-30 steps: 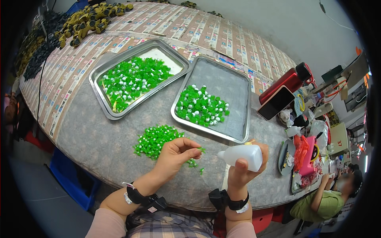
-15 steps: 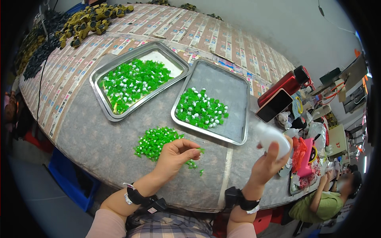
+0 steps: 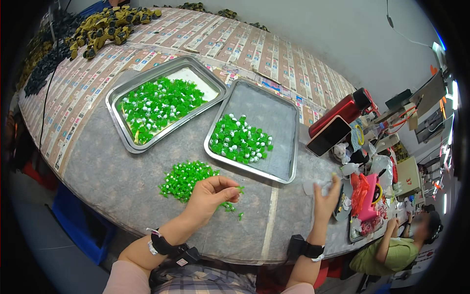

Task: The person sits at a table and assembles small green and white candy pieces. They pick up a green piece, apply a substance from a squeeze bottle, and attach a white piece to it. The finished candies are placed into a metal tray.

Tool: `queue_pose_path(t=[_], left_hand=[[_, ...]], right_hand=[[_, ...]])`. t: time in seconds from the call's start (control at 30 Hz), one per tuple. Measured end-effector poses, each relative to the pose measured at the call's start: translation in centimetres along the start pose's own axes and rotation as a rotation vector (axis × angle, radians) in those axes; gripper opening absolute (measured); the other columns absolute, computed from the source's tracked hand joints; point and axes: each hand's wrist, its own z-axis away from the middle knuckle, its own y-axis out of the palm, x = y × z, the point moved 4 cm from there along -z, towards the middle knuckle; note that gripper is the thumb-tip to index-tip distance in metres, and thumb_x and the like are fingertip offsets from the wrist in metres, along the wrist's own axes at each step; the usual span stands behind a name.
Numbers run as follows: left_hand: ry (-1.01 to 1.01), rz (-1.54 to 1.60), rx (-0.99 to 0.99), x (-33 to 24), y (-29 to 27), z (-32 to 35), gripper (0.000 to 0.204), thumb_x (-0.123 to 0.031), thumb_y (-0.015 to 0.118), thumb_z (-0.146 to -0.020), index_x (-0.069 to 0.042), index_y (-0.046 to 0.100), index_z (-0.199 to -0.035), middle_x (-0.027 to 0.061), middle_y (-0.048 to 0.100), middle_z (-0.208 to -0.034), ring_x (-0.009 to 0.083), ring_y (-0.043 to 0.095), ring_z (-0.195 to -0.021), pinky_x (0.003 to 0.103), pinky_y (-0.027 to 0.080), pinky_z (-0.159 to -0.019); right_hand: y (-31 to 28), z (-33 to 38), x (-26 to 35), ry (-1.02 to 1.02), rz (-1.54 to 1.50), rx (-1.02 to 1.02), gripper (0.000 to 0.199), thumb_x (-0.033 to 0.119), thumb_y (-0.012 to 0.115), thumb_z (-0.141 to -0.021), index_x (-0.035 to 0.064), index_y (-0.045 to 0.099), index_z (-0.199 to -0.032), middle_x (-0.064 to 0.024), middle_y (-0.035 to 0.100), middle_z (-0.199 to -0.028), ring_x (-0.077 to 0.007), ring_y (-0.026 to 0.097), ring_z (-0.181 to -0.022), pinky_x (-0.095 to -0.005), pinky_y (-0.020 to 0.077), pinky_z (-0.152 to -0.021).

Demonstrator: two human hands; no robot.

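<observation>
My left hand (image 3: 211, 197) is closed in a pinch on a small green plastic piece (image 3: 241, 189), which sticks out past the fingertips. It hovers just right of a loose heap of small green-and-white pieces (image 3: 183, 179) on the table. A few stray pieces (image 3: 228, 207) lie under and beside this hand. My right hand (image 3: 325, 202) is raised over the table's right side, its thumb and fingers apart with nothing plainly held. Beside its thumb shows a pale, translucent thing (image 3: 309, 188), partly hidden and too blurred to name.
Beyond my hands are two metal trays, the left tray (image 3: 128, 143) and right tray (image 3: 281, 127), both with green-and-white pieces. A phone (image 3: 329, 135) leans by a red flask (image 3: 340, 112). Further right are a pink container (image 3: 368, 203) and a seated person (image 3: 391, 247). Yellow toy parts (image 3: 105, 29) are heaped far left.
My right hand has let go of the white, bottle-like thing it held, and its fingers have spread. My left hand keeps its pinch. The whole view has shifted slightly.
</observation>
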Motion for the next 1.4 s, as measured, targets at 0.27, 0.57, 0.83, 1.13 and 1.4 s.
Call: queue_pose_path(t=[0.27,0.57,0.83,1.13,1.4], left_hand=[[0.015,-0.003,-0.040,0.0,-0.6,-0.1,0.009,-0.006,0.057,-0.076,0.000,0.056,-0.084,0.0060,0.058,-0.074,0.0114,0.056,-0.065,0.023,0.047,-0.062],[0.003,0.020,-0.029,-0.1,-0.5,-0.1,0.010,-0.006,0.058,-0.076,-0.001,0.055,-0.084,0.0060,0.058,-0.074,0.0121,0.056,-0.065,0.024,0.048,-0.061],[-0.021,0.078,0.061,-0.3,0.1,0.3,0.011,-0.006,0.057,-0.076,-0.001,0.054,-0.085,0.0077,0.059,-0.079,0.0141,0.058,-0.070,0.026,0.049,-0.064],[-0.016,0.127,0.014,0.1,-0.3,0.0,0.010,-0.008,0.056,-0.078,-0.002,0.055,-0.086,0.0055,0.059,-0.081,0.0117,0.057,-0.074,0.025,0.048,-0.068],[-0.052,0.111,-0.012,0.2,-0.2,-0.1,0.010,-0.007,0.056,-0.077,-0.003,0.053,-0.085,0.0072,0.058,-0.081,0.0138,0.058,-0.073,0.025,0.049,-0.066]], right_hand=[[7.2,-3.1,10.7,-0.313,-0.234,0.452,0.024,0.001,0.060,-0.064,0.0030,0.052,-0.086,-0.0118,0.055,-0.087,-0.0263,0.052,-0.084,-0.0323,0.0415,-0.070],[10.9,-2.0,9.4,-0.050,-0.509,0.632,0.020,0.001,0.060,-0.067,0.0013,0.051,-0.085,-0.0067,0.057,-0.078,-0.0157,0.056,-0.073,-0.0244,0.0432,-0.066],[8.2,4.2,12.3,0.495,-1.293,0.989,0.017,-0.002,0.059,-0.072,-0.0006,0.055,-0.089,-0.0049,0.058,-0.084,-0.0103,0.055,-0.075,-0.0218,0.0445,-0.068],[8.6,5.7,12.9,0.531,-1.256,0.846,0.016,0.000,0.057,-0.074,-0.0019,0.053,-0.089,-0.0093,0.059,-0.082,-0.0138,0.058,-0.069,-0.0251,0.0483,-0.064],[8.1,5.6,13.0,0.574,-1.293,0.719,0.017,-0.003,0.057,-0.073,-0.0016,0.053,-0.090,-0.0081,0.059,-0.082,-0.0151,0.057,-0.076,-0.0264,0.0477,-0.069]])
